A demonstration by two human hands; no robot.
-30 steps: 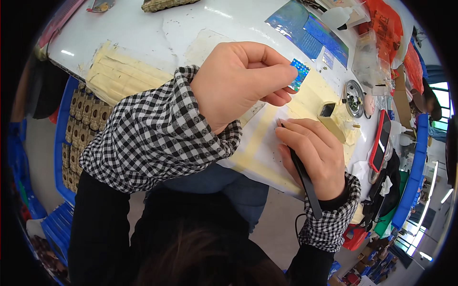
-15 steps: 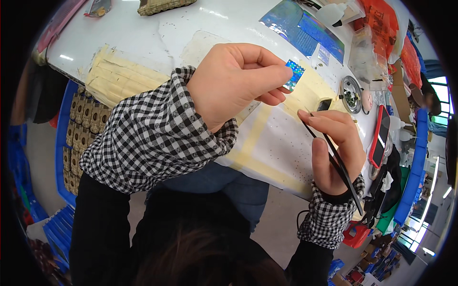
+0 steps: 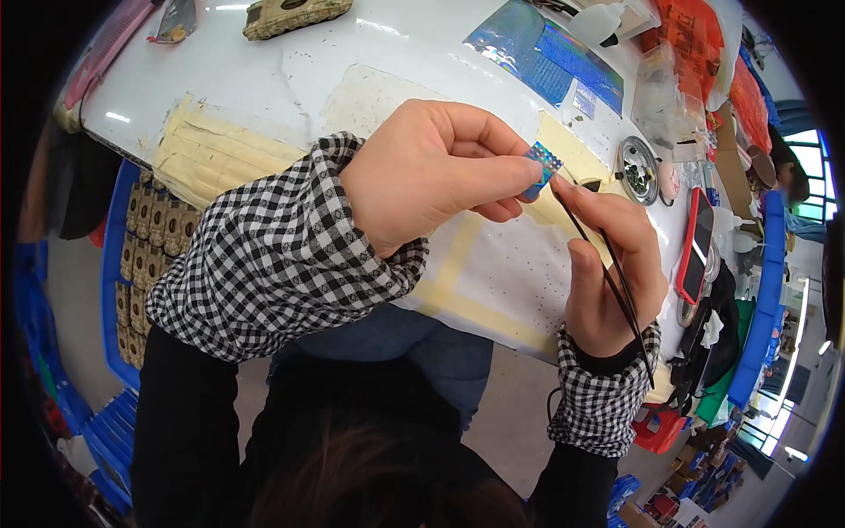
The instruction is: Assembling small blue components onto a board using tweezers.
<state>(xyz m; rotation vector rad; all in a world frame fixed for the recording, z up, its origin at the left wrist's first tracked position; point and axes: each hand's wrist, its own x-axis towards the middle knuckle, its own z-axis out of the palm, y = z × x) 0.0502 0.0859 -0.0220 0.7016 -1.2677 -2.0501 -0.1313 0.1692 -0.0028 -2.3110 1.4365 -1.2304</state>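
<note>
Upward and inward came my right hand [image 3: 620, 273] since half a second before, carrying the black tweezers [image 3: 632, 317] from a spot apart to the edge of the small shiny blue square [image 3: 546, 157], which now leaned at a different angle. My left hand [image 3: 431, 167] gripped that square between thumb and forefinger, above the table [image 3: 352, 53]; my thumb covered part of it, so I couldn't see its whole outline. My right hand was closed loosely around the tweezers, their back end lying across my checked cuff [image 3: 594, 409]. Their tips were lost near my right forefinger, and I couldn't tell whether they touched the square.

Beneath my hands lay a white paper [image 3: 502, 264] strewn with dark specks too tiny to make out, its far part hidden by my left hand. Just behind my right forefinger, only a sliver of a dark thing [image 3: 591, 186] showed. Near it stood a round dish [image 3: 636, 170] with small, unclear bits inside. At the top, a tan model part [image 3: 295, 16] was cut off by the picture's edge.
</note>
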